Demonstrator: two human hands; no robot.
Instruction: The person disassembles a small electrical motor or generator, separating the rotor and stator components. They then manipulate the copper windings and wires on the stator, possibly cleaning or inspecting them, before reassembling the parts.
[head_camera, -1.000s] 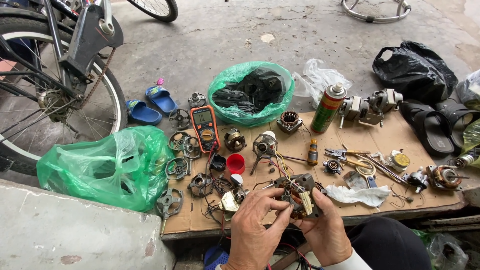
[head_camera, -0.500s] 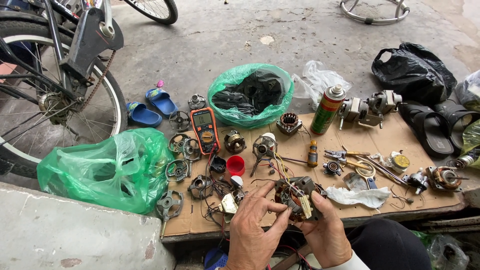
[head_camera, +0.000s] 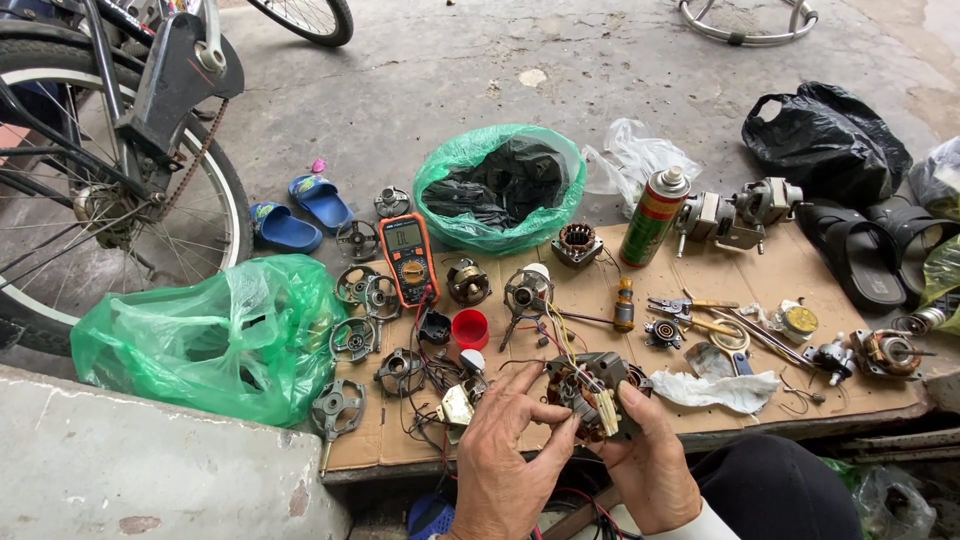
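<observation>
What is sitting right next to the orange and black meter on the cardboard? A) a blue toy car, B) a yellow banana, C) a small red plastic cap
C: a small red plastic cap lies on the cardboard sheet just below and to the right of the orange and black meter.

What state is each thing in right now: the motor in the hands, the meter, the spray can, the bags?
Small motor: bare, wires loose, gripped by both hands.
Left hand: fingers on the motor's wiring.
Right hand: cradling the motor from below.
Multimeter: lying face up, leads attached; display unreadable.
Spray can: upright, nozzle on.
Green bag with dark contents: open.
Green bag by the wheel: bunched, mouth not visible.
Red cap: open side up.
</observation>
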